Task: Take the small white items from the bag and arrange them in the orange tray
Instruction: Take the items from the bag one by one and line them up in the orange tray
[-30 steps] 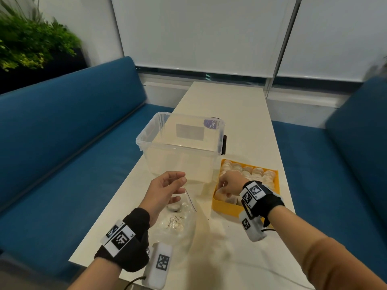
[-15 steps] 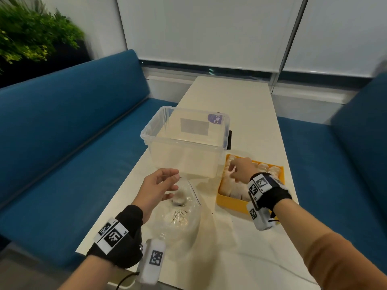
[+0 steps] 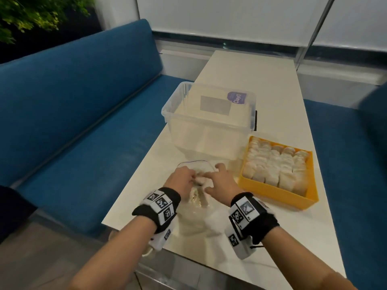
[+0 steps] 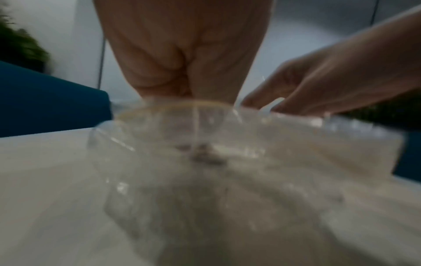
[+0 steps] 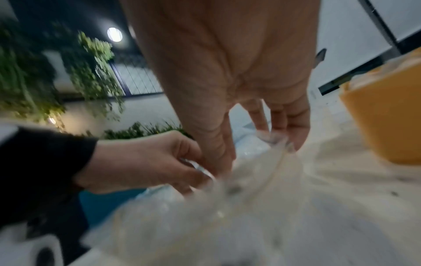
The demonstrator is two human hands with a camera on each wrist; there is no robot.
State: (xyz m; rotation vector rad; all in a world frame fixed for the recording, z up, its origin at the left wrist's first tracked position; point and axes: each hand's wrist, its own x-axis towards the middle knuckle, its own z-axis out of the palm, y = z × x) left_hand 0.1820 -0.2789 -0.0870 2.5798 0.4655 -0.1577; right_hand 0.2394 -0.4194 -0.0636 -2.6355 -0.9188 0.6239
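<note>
Both hands meet at the mouth of the clear bag point(image 3: 196, 208) on the counter point(image 3: 247, 84): the left hand point(image 3: 181, 181) pinches its edge, the right hand point(image 3: 222, 182) reaches fingers-down among the film, its grip unclear, and the nearly full orange tray point(image 3: 272, 190) sits just right of it.

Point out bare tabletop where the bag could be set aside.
Bare table lies beyond the clear bin, and at the near right corner, before the orange tray. It is crowded between bin and tray, where both hands, left hand and right hand, work the bag.
</note>
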